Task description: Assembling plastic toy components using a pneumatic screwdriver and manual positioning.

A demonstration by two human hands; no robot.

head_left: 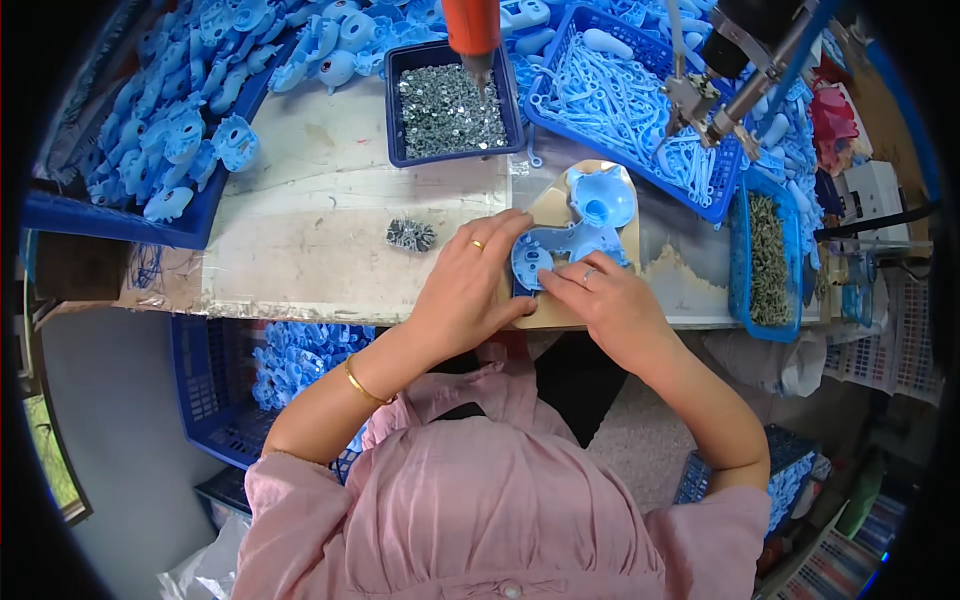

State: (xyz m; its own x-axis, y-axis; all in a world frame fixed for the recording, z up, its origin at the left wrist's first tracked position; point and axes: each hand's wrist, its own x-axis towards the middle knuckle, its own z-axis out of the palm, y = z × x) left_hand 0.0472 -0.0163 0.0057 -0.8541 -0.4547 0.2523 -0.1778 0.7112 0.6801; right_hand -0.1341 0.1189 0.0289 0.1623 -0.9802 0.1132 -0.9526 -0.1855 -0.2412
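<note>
A light blue plastic shell [570,240], rounded and hollow, lies in a tan board fixture [548,313] at the table's front edge. My left hand [472,282] rests along the fixture's left side, its fingers stretched toward the shell and its thumb apart near the front. My right hand [618,308] bends its fingers over the shell's near right part, fingertips pressed on it. What lies under those fingertips is hidden. Above the shell sits a round light blue cup-shaped part [608,198]. Left of my left hand is a small pile of dark metal screws [410,235].
An orange screwdriver [472,30] hangs over a dark bin of small metal pieces [393,120]. Blue baskets of plastic parts [210,215] [640,175] flank it. A blue tray [740,265] of screws stands right, beneath a metal-jointed arm [735,110]. Another basket [205,400] sits below the table.
</note>
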